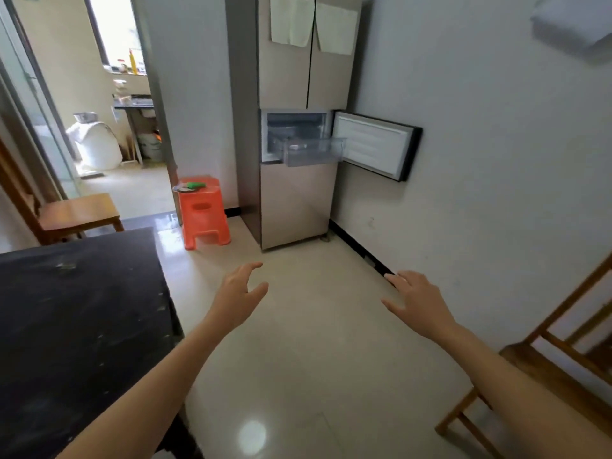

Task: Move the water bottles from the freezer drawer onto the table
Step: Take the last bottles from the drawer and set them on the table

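A tall beige fridge stands against the far wall. Its small middle freezer door hangs open to the right, and a clear freezer drawer is pulled out of the compartment. What lies in the drawer is too small and blurred to tell. The black table fills the lower left. My left hand and my right hand reach forward over the floor, well short of the fridge, fingers apart and holding nothing.
An orange plastic stool with a plate and a green item stands left of the fridge. A wooden chair is behind the table, another wooden chair at the lower right. Glossy tiled floor leads to the fridge.
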Action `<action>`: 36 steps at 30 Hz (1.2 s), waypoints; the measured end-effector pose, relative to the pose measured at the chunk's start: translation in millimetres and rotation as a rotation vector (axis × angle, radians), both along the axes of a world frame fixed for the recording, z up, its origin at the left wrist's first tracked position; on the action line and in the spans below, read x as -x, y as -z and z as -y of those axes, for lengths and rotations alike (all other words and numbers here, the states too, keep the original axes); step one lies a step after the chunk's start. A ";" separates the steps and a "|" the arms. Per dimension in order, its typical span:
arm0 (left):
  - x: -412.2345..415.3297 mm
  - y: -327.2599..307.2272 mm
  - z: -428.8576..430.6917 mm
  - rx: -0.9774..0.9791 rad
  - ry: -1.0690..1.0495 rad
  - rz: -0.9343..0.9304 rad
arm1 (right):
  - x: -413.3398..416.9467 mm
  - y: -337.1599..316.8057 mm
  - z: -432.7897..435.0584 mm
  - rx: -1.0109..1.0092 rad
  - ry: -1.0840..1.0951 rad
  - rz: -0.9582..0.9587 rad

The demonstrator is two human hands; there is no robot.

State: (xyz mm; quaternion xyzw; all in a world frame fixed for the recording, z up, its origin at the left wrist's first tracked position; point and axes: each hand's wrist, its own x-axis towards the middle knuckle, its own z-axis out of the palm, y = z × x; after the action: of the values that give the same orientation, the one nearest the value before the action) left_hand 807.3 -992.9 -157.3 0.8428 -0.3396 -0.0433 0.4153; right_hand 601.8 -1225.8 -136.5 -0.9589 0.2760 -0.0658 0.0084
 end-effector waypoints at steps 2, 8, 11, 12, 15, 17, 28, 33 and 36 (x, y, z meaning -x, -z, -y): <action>-5.7 2.1 20.5 0.000 -0.013 0.007 | -3.4 6.5 25.1 -0.014 0.008 0.007; -33.6 15.5 84.9 0.041 -0.039 0.003 | -41.8 21.3 95.9 -0.037 -0.031 0.008; -52.9 20.2 119.6 0.069 -0.055 -0.012 | -60.4 18.7 137.0 -0.021 -0.039 -0.011; -62.8 19.3 139.8 0.085 -0.056 -0.017 | -69.7 13.8 158.1 -0.024 -0.039 -0.017; -91.0 12.9 201.3 0.121 -0.059 -0.032 | -91.1 -2.0 219.2 0.016 -0.037 -0.052; -98.0 6.3 227.7 0.125 -0.041 -0.023 | -97.2 -8.5 241.1 0.021 -0.031 -0.046; -116.1 -3.5 386.1 0.101 0.006 -0.026 | -124.8 8.2 380.8 -0.087 -0.022 0.050; -120.3 -6.8 463.9 0.139 -0.063 0.028 | -136.1 3.4 467.4 -0.045 -0.093 0.067; -118.8 -14.9 517.8 0.169 -0.093 0.035 | -142.1 -8.7 526.1 -0.034 -0.129 0.090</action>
State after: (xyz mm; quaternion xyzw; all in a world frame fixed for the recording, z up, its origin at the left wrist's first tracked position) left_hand 926.2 -1510.6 -142.4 0.8204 -0.3096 0.0195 0.4804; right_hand 743.9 -1751.9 -127.8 -0.9704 0.2142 -0.1037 0.0413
